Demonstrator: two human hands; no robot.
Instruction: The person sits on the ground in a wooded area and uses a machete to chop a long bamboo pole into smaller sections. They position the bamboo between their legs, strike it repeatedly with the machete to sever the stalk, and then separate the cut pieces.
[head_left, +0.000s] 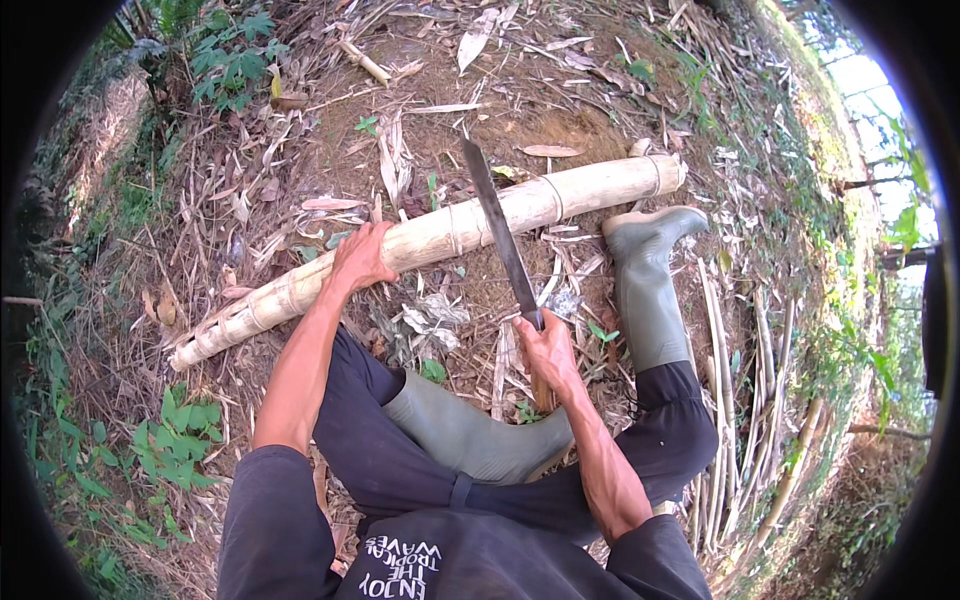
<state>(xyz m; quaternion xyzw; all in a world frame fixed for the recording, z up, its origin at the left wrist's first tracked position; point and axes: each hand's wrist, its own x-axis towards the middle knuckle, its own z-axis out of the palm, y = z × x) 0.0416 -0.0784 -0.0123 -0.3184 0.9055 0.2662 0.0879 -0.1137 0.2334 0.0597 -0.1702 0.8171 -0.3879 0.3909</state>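
Bamboo pole (430, 238): one. Machete (502, 228): one. Boots (650, 290): two.

White printed lettering (400, 568) stands on the front of the person's dark shirt (510, 560), between six and seven o'clock in the head view. It is in plain block capitals, stacked in four short rows, and appears upside down, its first row lying nearest the lower edge, toward six o'clock.

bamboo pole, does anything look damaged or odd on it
The left end of the bamboo pole looks odd: it appears split lengthwise, with dark gaps and ragged edges, while the thicker right stretch looks whole.
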